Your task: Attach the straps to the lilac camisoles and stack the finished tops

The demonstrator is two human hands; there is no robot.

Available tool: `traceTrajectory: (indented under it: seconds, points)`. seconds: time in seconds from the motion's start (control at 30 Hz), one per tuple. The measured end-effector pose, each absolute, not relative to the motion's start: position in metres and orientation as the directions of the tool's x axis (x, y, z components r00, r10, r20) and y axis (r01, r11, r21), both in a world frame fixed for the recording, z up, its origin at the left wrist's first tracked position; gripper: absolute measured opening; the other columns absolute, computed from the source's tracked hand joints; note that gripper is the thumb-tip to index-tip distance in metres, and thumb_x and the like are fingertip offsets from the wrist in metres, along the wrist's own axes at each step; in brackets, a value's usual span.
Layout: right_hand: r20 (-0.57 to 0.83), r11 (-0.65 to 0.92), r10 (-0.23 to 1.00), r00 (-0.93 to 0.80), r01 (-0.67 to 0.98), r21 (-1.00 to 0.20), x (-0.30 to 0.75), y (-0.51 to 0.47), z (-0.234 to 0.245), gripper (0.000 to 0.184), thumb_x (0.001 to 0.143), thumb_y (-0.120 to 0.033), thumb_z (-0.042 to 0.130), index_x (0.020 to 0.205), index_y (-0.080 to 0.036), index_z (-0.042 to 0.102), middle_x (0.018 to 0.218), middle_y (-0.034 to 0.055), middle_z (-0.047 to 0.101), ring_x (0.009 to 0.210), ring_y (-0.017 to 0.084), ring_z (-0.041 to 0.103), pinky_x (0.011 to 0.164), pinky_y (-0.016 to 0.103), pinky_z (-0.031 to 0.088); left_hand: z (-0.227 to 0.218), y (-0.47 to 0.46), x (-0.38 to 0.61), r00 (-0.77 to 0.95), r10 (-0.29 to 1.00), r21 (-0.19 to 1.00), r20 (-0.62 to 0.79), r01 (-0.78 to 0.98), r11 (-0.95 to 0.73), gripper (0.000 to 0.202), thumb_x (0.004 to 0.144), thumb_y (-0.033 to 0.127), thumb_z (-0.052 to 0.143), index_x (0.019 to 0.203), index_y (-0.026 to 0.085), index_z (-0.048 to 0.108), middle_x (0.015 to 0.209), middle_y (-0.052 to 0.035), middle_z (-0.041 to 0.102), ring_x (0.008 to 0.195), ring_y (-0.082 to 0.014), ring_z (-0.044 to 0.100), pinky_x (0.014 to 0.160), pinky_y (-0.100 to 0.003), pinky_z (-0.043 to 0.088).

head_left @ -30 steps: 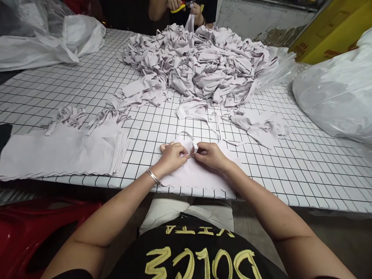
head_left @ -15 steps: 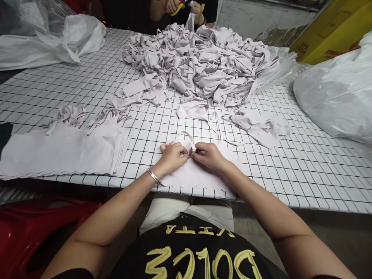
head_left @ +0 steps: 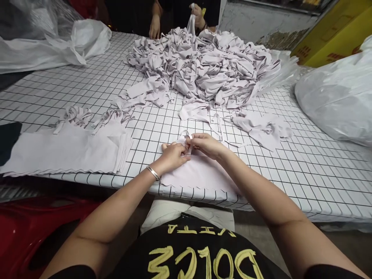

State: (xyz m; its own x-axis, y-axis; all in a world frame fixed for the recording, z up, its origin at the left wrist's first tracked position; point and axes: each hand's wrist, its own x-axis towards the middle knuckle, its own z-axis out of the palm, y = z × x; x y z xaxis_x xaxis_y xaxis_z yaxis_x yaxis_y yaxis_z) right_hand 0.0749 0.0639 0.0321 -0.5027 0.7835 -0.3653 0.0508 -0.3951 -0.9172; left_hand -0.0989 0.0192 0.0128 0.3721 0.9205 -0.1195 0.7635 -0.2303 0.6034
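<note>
Fingers (head_left: 197, 141) on both hands are drawn in tight, nothing spread. Left hand (head_left: 172, 155) looks like it's pinching the top edge of a flat, pale pinkish-lilac fabric garment piece (head_left: 203, 174), right by the base of a narrow, pale ribbon-like strap (head_left: 190, 150). Right hand (head_left: 209, 146) has thumb and fingertips closed on that strap a bit higher up. Can't tell exactly how many layers sit under the left thumb, since the knuckles hide it.

For doing this bit well, imo the left pinch should be the anchor: firm, close to where strap meets edge, so the fabric doesn't pucker. The right should go light, steering the strap instead of hauling on it, because soft cloth like this probably stretches or skews. Keeping the strap flat and untwisted matters more than speed.

As for where stuff sits, go by the big crumpled heap of pale lilac-grey fabric (head_left: 203, 66). The garment piece is on the person's side of it, well apart, lying on the white tablecloth with black grid lines (head_left: 270, 174). Its top edge faces the heap and is right at the fingertips; the rest spreads away from the heap, below the fingers. The strap is caught between the two hands, its loop poking out heap-side.
</note>
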Motion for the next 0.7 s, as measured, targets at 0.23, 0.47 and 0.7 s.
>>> traceTrajectory:
  seconds: [0.23, 0.47, 0.7]
  points:
    - [-0.394, -0.293, 0.865, -0.312, 0.324, -0.9, 0.061, 0.115, 0.038, 0.016, 0.083, -0.029, 0.066, 0.079, -0.014, 0.065, 0.082, 0.0114, 0.07, 0.071, 0.019, 0.063, 0.067, 0.035, 0.054, 0.036, 0.016, -0.133, 0.404, 0.891, 0.371, -0.205, 0.875, -0.312, 0.045, 0.072, 0.05, 0.071, 0.103, 0.019, 0.062, 0.125, -0.0117, 0.055, 0.12, -0.0349, 0.044, 0.098, -0.051, 0.028]
    - [0.183, 0.533, 0.838, -0.513, 0.704, -0.469, 0.153, 0.009, 0.028, 0.049, 0.092, -0.044, 0.051, 0.139, -0.029, 0.046, 0.146, 0.0067, 0.046, 0.136, 0.029, 0.039, 0.111, 0.052, 0.031, 0.023, -0.057, -0.164, 0.765, 0.642, 0.335, -0.051, 0.619, -0.71, 0.066, 0.091, 0.049, 0.051, 0.15, 0.037, 0.023, 0.159, -0.0013, 0.021, 0.146, -0.0257, 0.016, 0.117, -0.05, 0.006]
    - [0.287, 0.193, 0.958, -0.025, 0.795, -0.575, 0.246, -0.026, 0.01, 0.027, 0.089, -0.042, 0.054, 0.102, -0.021, 0.066, 0.107, 0.0085, 0.069, 0.102, 0.023, 0.061, 0.088, 0.038, 0.048, 0.03, -0.052, -0.141, 0.759, 0.649, 0.397, 0.042, 0.584, -0.708, 0.039, 0.096, 0.048, 0.045, 0.127, 0.03, 0.06, 0.14, -0.0041, 0.053, 0.135, -0.0263, 0.042, 0.116, -0.055, 0.009]
